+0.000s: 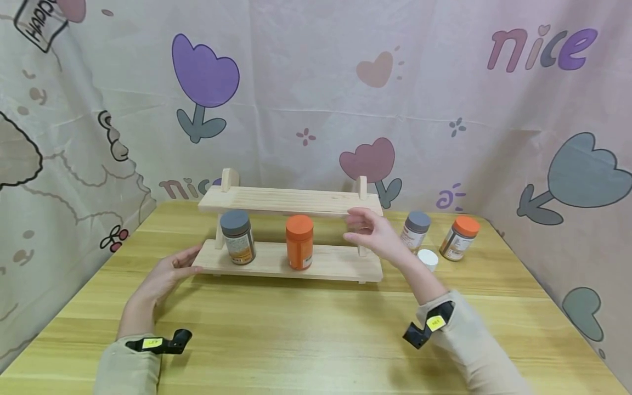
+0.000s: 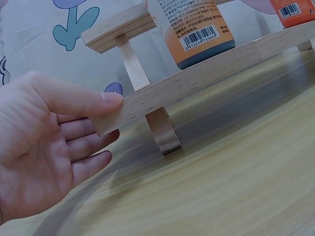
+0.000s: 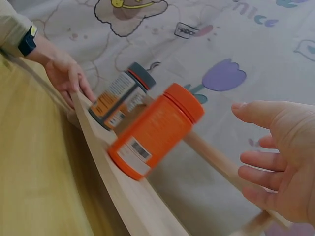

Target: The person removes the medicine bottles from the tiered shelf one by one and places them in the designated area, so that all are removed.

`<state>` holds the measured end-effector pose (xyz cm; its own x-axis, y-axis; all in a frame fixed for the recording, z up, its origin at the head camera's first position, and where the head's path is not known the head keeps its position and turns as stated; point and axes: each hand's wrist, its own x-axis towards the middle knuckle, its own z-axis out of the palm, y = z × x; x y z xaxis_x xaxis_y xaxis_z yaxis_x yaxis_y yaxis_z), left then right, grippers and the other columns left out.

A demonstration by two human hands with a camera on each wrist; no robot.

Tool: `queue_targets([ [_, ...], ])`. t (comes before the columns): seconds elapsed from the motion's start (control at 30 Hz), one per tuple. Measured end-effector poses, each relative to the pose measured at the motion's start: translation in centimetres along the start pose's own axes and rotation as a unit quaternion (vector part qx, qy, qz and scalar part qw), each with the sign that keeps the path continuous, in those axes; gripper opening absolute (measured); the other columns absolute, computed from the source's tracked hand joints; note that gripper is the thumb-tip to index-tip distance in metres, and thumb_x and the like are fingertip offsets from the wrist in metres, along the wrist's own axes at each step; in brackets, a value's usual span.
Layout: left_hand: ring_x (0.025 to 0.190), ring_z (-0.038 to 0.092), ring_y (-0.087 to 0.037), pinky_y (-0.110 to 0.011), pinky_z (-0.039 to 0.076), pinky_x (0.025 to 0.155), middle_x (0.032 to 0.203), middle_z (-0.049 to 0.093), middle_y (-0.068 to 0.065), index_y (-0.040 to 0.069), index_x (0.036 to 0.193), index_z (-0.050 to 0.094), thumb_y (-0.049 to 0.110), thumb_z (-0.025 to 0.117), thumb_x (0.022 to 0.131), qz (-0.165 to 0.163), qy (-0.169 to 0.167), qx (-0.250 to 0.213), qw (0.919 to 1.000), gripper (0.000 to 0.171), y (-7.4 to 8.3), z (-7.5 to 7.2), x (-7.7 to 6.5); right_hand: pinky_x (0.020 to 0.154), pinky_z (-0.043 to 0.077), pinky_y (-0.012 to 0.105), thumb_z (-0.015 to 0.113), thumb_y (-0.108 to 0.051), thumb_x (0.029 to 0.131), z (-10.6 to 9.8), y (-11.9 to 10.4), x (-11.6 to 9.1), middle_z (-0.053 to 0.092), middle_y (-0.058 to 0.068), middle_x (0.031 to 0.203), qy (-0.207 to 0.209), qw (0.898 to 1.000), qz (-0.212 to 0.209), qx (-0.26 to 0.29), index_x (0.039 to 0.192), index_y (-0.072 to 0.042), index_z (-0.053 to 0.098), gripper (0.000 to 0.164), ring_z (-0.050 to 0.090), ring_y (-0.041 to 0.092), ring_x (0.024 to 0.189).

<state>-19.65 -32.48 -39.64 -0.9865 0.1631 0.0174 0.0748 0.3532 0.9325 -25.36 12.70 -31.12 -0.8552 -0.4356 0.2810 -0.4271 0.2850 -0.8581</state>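
A pale wooden two-tier rack (image 1: 340, 266) stands on the table. My left hand (image 1: 165, 274) holds the left end of its lower board, thumb (image 2: 112, 98) along the edge and the other fingers around the end and below. Close to the right end of the upper board (image 1: 291, 200), my right hand (image 1: 375, 233) has its fingers loosely bent and apart, with nothing in its grasp. On the lower board stand a grey-capped supplement bottle (image 1: 238, 241) at the left and an orange bottle (image 1: 299, 244) near the middle, both upright.
Right of the rack, partly behind my right forearm, are another grey-capped bottle (image 1: 416, 227), an orange-capped bottle (image 1: 459, 238) and a white-capped container (image 1: 428, 258). A printed cloth (image 1: 296, 82) hangs behind the wooden table (image 1: 296, 340) and along its sides.
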Motion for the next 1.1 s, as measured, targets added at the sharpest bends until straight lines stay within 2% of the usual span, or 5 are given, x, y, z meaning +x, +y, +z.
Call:
queue_targets([
  [0.4, 0.134, 0.017, -0.041, -0.028, 0.031, 0.104, 0.148, 0.018, -0.025, -0.007, 0.144, 0.02, 0.021, 0.061, 0.091, -0.01, 0.007, 0.012, 0.9999, 0.073, -0.2, -0.1, 0.1, 0.093, 0.045, 0.04, 0.069, -0.007, 0.083, 3.5, 0.1, 1.6, 0.055, 0.021, 0.122, -0.029, 0.999, 0.011, 0.04, 0.133, 0.0, 0.044, 0.057, 0.051, 0.035, 0.113],
  [0.6, 0.134, 0.017, -0.041, -0.017, 0.034, 0.099, 0.148, 0.019, -0.025, -0.007, 0.144, 0.02, 0.022, 0.061, 0.09, -0.01, 0.007, 0.015, 0.9998, 0.073, -0.1, -0.1, 0.2, 0.092, 0.046, 0.038, 0.071, -0.009, 0.081, 5.1, 0.4, 2.1, 0.057, 0.017, 0.119, -0.035, 0.998, 0.013, 0.041, 0.133, -0.001, 0.044, 0.059, 0.055, 0.03, 0.108],
  [0.77, 0.134, 0.016, -0.042, -0.028, 0.031, 0.105, 0.148, 0.018, -0.025, -0.007, 0.144, 0.02, 0.023, 0.061, 0.091, -0.01, 0.008, 0.021, 0.9997, 0.073, -0.1, -0.1, 0.3, 0.089, 0.048, 0.035, 0.074, -0.013, 0.08, 6.5, 0.5, 2.6, 0.058, 0.009, 0.118, -0.041, 0.999, 0.006, 0.029, 0.133, -0.003, 0.044, 0.062, 0.056, 0.022, 0.104],
  [1.0, 0.134, 0.017, -0.042, -0.01, 0.034, 0.093, 0.147, 0.02, -0.026, -0.008, 0.143, 0.02, 0.02, 0.061, 0.091, -0.003, 0.004, 0.015, 0.9999, 0.072, -0.2, -0.1, 0.2, 0.085, 0.049, 0.034, 0.076, -0.009, 0.077, 8.2, 0.8, 2.9, 0.058, 0.01, 0.113, -0.036, 0.998, 0.003, 0.044, 0.129, -0.004, 0.047, 0.06, 0.055, 0.024, 0.101],
  [1.1, 0.134, 0.018, -0.042, -0.008, 0.035, 0.091, 0.147, 0.019, -0.026, -0.008, 0.144, 0.02, 0.019, 0.061, 0.091, -0.004, 0.004, 0.011, 0.9999, 0.072, -0.1, -0.1, 0.1, 0.083, 0.05, 0.032, 0.076, -0.009, 0.077, 8.7, 0.9, 3.0, 0.058, 0.009, 0.112, -0.024, 0.999, 0.001, 0.04, 0.129, -0.003, 0.047, 0.06, 0.056, 0.024, 0.1],
])
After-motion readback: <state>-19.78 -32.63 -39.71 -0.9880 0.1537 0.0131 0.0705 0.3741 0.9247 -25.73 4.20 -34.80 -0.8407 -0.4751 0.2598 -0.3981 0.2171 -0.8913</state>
